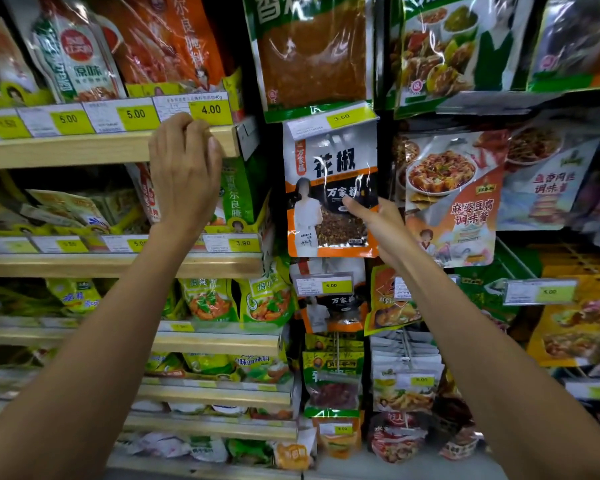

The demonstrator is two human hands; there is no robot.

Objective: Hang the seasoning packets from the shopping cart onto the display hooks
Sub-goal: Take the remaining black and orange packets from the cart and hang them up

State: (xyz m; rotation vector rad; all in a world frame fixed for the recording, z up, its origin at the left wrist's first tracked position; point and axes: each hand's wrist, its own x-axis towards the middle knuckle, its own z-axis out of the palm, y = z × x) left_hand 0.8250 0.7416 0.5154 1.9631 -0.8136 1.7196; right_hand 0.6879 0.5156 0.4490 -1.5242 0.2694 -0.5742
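A white, black and orange seasoning packet hangs at a display hook under a yellow 3.50 price tag. My right hand grips the packet's lower right edge, thumb across its front. My left hand rests on the wooden edge of the upper shelf, fingers curled over the rail beside the 4.00 tag, holding no packet. The hook itself is hidden behind the tag. The shopping cart is out of view.
Wooden shelves at left carry green and yellow pouches behind price rails. More hanging packets surround the held one: a brown-filled bag above, a mapo tofu sauce packet to the right, similar black-and-orange packets below.
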